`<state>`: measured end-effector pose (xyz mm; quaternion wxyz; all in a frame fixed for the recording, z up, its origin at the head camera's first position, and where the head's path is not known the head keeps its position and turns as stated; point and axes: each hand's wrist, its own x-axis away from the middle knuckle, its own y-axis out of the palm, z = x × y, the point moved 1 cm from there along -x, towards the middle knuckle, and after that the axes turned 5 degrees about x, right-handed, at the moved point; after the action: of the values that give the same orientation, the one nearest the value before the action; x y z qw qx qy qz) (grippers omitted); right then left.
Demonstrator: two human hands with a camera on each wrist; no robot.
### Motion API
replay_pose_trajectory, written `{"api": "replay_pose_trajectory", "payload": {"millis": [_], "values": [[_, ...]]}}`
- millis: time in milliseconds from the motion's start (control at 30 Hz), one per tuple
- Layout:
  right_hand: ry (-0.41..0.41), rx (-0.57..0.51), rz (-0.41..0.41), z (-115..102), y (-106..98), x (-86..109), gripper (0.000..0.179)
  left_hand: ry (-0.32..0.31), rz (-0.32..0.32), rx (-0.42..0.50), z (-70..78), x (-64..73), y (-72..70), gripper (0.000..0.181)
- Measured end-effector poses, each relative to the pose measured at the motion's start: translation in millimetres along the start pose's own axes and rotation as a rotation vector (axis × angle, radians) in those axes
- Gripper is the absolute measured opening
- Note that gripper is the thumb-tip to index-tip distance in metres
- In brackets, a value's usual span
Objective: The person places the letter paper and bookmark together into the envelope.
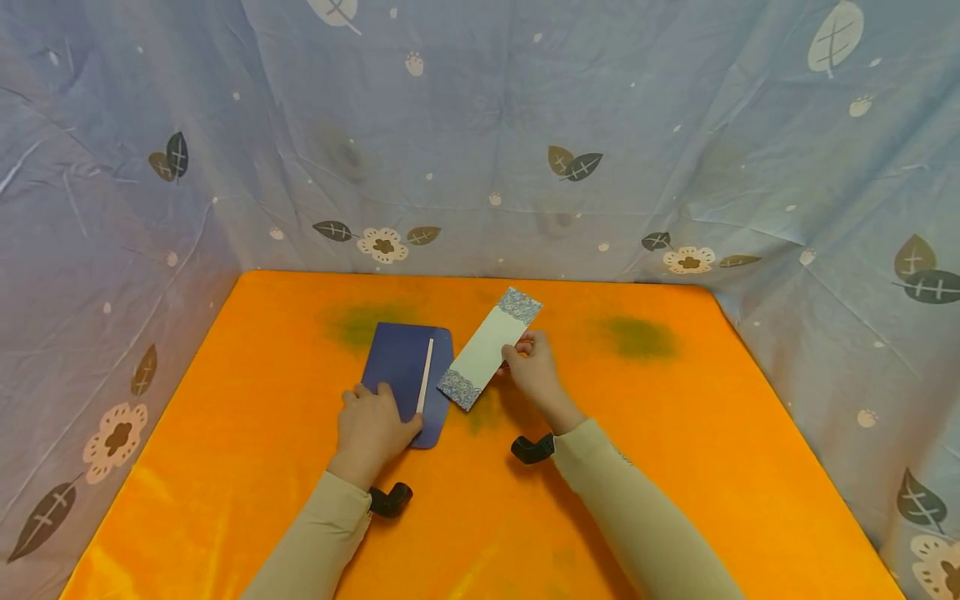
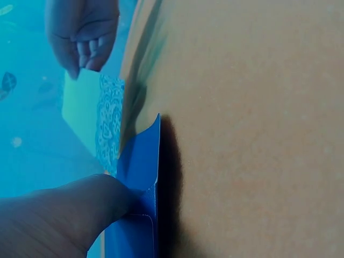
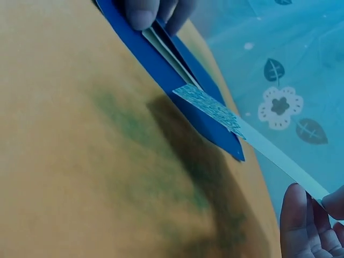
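A dark blue envelope (image 1: 397, 354) lies on the orange cloth, its flap (image 1: 440, 367) folded out to the right. A pale strip of its inside (image 1: 426, 375) shows along the mouth. My left hand (image 1: 372, 429) holds the envelope at its lower end, thumb by the mouth and fingertips over the body. In the right wrist view the mouth gapes a little beside the left fingers. My right hand (image 1: 536, 367) pinches the long edge of a whitish card (image 1: 480, 346) with silvery lace-patterned ends. Tilted, the card's lower patterned end (image 3: 209, 107) overlaps the flap.
Orange cloth (image 1: 675, 433) with a few greenish patches covers the table. A grey-blue curtain (image 1: 480, 125) printed with leaves and flowers encloses the back and sides. Black mounts (image 1: 533, 450) stick out at both sleeve cuffs.
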<state>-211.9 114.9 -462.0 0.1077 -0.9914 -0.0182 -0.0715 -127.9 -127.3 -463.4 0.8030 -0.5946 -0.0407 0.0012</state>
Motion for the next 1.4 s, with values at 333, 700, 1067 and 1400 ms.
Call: {"api": "replay_pose_trajectory", "payload": {"millis": [333,700,1067,1400], "values": [[0.001,-0.025,0.009,-2,10,0.5,0.034,-0.01,-0.005,0.005,-0.2,-0.4,0.8,0.09],[-0.037,-0.011,-0.003,10,24,-4.7,0.037,-0.008,-0.005,0.001,-1.8,-2.0,3.1,0.09],[-0.084,0.119,0.004,12,37,1.0,0.046,-0.008,-0.008,0.007,-2.9,-1.2,1.7,0.09],[-0.09,0.146,-0.058,13,54,5.9,0.047,0.017,0.009,-0.01,-4.1,-0.7,0.7,0.091]]}}
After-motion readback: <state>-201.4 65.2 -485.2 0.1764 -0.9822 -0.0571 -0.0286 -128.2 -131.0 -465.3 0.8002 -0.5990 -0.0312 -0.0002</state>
